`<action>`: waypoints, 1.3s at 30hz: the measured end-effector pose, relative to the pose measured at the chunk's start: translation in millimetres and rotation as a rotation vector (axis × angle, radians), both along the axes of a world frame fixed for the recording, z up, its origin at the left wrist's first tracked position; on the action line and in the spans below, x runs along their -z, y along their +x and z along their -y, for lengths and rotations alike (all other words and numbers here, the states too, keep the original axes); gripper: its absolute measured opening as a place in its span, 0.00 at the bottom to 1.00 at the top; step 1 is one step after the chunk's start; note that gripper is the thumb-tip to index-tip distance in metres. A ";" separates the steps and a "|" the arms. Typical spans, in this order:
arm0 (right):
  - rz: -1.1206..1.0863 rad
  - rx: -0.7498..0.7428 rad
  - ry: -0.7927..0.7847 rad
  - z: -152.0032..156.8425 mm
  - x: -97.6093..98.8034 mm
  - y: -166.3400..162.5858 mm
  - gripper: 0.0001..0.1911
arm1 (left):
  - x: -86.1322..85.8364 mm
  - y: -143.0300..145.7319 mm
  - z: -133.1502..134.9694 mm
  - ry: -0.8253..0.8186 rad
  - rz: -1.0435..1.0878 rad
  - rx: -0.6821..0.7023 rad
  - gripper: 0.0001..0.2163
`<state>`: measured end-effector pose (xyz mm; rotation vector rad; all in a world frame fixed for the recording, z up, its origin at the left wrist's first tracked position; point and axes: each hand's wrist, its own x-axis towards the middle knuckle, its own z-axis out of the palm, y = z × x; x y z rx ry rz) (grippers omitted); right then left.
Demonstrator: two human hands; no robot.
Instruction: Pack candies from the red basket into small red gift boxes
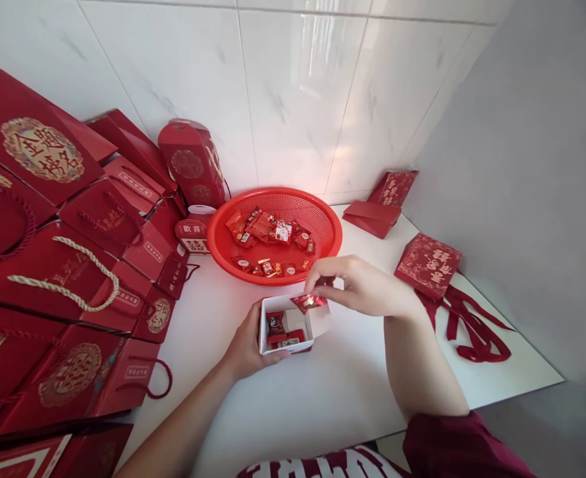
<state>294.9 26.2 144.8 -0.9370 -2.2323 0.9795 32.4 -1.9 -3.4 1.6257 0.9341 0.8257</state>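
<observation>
My left hand (251,345) grips the side of a small open gift box (261,332), white inside and red outside, with its flap raised on the right. Inside lie a few wrapped sweets (275,326) in red and dark wrappers. Over the box's right rim, my right hand (355,285) pinches a shiny red wrapped candy (308,302) between thumb and fingers. Just behind the box stands a red plastic basket (213,232) with perforated walls, holding several red-wrapped sweets (260,226).
Many red gift bags (73,265) crowd the left side. A tall red box (193,162) and a small handled box (193,232) stand left of the basket. On the right are red boxes (428,265), a folded red packet (372,218) and loose ribbon (482,348) near the table edge.
</observation>
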 end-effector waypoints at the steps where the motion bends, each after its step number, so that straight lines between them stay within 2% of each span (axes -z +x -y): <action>1: 0.032 -0.022 -0.015 0.3 1.7 -4.7 0.09 | -0.1 0.0 -0.4 -0.002 0.002 0.007 0.39; 5: 0.154 -0.082 -0.030 -5.0 18.1 -24.6 0.09 | 0.3 -1.1 -1.8 0.003 -0.022 0.034 0.40; 11: 0.356 -0.035 -0.049 -9.4 37.4 -40.1 0.07 | 1.5 -4.0 -2.7 0.021 -0.065 0.051 0.41; 23: 0.651 -0.034 0.091 0.4 33.2 -55.8 0.07 | -0.8 -3.2 -2.7 0.049 -0.090 0.057 0.40; 31: 0.588 -0.032 0.033 0.7 32.7 -51.6 0.06 | -0.9 -3.7 -3.3 0.022 -0.077 0.065 0.41; 39: 0.511 0.092 0.023 -1.2 25.8 -38.4 0.09 | -0.6 -3.2 -1.9 -0.027 -0.047 0.077 0.42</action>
